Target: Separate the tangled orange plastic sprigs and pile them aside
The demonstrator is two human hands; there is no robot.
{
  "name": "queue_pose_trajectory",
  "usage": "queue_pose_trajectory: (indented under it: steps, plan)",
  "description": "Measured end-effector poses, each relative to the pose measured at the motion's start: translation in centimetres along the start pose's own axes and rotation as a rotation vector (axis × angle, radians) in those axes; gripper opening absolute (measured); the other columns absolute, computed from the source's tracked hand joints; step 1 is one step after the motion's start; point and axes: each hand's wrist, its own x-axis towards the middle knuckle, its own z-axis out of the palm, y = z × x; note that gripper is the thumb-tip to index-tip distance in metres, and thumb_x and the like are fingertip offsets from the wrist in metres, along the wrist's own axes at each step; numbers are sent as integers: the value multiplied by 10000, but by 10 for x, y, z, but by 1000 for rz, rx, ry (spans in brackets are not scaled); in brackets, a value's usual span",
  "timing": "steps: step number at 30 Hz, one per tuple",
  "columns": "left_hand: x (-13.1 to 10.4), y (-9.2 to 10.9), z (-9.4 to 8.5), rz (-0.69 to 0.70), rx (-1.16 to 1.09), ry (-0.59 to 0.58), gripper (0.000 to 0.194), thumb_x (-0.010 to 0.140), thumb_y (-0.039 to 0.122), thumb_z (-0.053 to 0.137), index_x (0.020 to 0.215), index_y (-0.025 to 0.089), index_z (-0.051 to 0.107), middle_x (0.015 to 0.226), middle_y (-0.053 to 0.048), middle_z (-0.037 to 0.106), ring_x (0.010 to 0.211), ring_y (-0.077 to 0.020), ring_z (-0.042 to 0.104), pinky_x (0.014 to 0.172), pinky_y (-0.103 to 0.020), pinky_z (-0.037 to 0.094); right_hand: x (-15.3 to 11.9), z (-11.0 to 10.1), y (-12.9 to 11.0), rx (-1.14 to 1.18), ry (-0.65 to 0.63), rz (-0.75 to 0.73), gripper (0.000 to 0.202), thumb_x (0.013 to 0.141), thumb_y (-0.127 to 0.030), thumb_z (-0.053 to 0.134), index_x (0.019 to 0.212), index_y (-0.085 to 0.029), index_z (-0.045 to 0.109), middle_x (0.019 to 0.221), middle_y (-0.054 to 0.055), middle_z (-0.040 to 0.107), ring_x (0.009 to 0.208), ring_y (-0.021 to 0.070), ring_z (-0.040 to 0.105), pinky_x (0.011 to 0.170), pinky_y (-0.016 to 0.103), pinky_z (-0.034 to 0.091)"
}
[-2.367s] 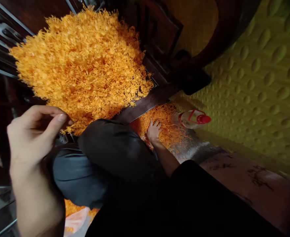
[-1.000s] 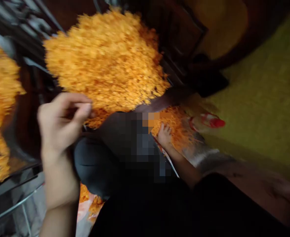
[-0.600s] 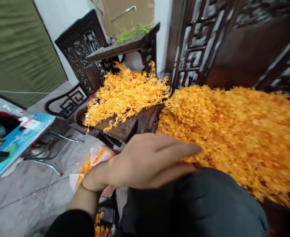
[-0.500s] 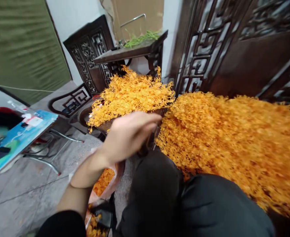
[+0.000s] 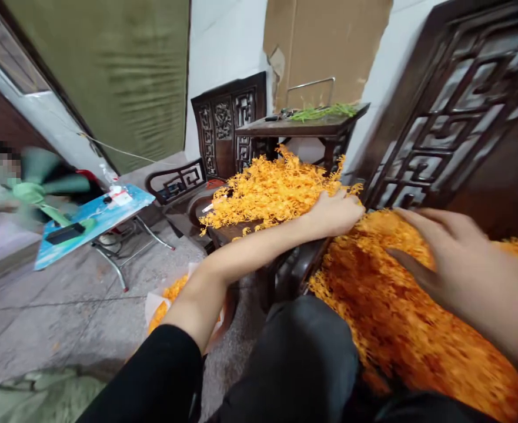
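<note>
My left hand (image 5: 338, 212) reaches across to the right edge of a pile of small orange curly-tipped pieces (image 5: 271, 191) on a dark wooden surface. Its fingers are bent down, and what lies under them is hidden. My right hand (image 5: 461, 261) is over a larger heap of the same orange pieces (image 5: 400, 317), thumb and fingers spread apart. This hand is blurred, and its fingertips touch or hover just above the heap; I cannot tell which. The exact kind of the pieces is too small to make out.
Behind the pile, a dark wooden stand (image 5: 303, 128) bears green stems. A carved wooden backrest (image 5: 444, 129) rises at the right. On the left are a blue folding table (image 5: 129, 205) and a green fan (image 5: 29, 191). A lined container of orange pieces (image 5: 155, 302) stands below my left arm.
The view has swung left. My left hand has moved right to the pile's edge, and my right hand has come into view over the larger heap.
</note>
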Motion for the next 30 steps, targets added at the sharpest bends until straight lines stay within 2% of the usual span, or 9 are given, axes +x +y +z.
queue_pose_trajectory:
  steps: [3, 5, 7, 10, 12, 15, 18, 23, 30]
  plan:
    - [4, -9, 3, 6, -49, -11, 390, 995, 157, 364, 1155, 99, 715, 1123, -173, 731, 1026, -285, 699, 813, -435, 563, 50, 11, -22, -13, -66, -97, 856, 933, -505, 507, 1636, -215, 114, 1551, 225, 439, 1320, 415, 539, 1067, 600, 433]
    - [-3, -16, -2, 52, -68, 13, 376, 998, 190, 381, 1135, 74, 711, 1159, -175, 720, 1046, -274, 698, 870, -416, 567, 74, 22, -33, -16, -196, -12, 849, 943, -415, 524, 1635, -172, 96, 1378, 266, 597, 1128, 412, 671, 936, 563, 507]
    - [-13, -24, -6, 109, -91, 75, 354, 990, 253, 463, 1192, 57, 678, 1290, -184, 665, 1203, -283, 637, 1020, -410, 527, 85, 29, -41, 21, -282, 80, 802, 951, -316, 505, 1625, -121, 117, 1121, 269, 712, 930, 401, 736, 760, 484, 542]
    - [-25, -44, -1, 134, -147, 156, 594, 927, 430, 633, 1388, 67, 544, 1546, -217, 452, 1443, -313, 433, 1195, -445, 386, 82, 33, -50, 84, -272, 114, 643, 942, -299, 531, 1523, -83, 361, 939, 244, 735, 886, 397, 746, 700, 433, 537]
    - [-29, -61, 8, 120, -218, 164, 931, 800, 610, 732, 1495, 72, 424, 1626, -242, 317, 1508, -352, 320, 1225, -487, 334, 74, 30, -52, 68, -269, 113, 470, 955, -371, 544, 1367, -143, 558, 944, 213, 740, 901, 382, 745, 720, 433, 539]
    - [-32, -84, 25, 45, -337, 88, 1139, 717, 758, 710, 1566, 107, 317, 1591, -233, 396, 1459, -365, 402, 1211, -524, 337, 64, 11, -46, 15, -244, 122, 335, 995, -394, 474, 1147, -194, 695, 927, 178, 743, 886, 349, 741, 736, 429, 526]
    - [-33, -99, 41, -34, -394, 56, 928, 824, 709, 639, 1513, 129, 417, 1521, -188, 511, 1388, -327, 500, 1193, -488, 367, 57, -25, -35, 21, -182, 121, 428, 1021, -402, 365, 1077, -187, 730, 923, 187, 740, 833, 332, 721, 722, 421, 498]
    - [-33, -101, 57, -116, -374, 113, 699, 916, 482, 607, 1489, 120, 436, 1499, -170, 534, 1370, -311, 509, 1182, -454, 380, 46, -81, -33, -1, -102, 203, 466, 1009, -421, 333, 1126, -242, 747, 940, 150, 745, 771, 300, 677, 687, 394, 438]
    - [-29, -96, 52, -206, -468, 60, 548, 898, 541, 617, 1239, 113, 594, 1291, -174, 640, 1202, -303, 579, 1102, -430, 422, 28, -123, -45, -49, -79, 277, 414, 955, -395, 379, 1001, -251, 765, 861, 133, 723, 695, 251, 607, 609, 348, 326]
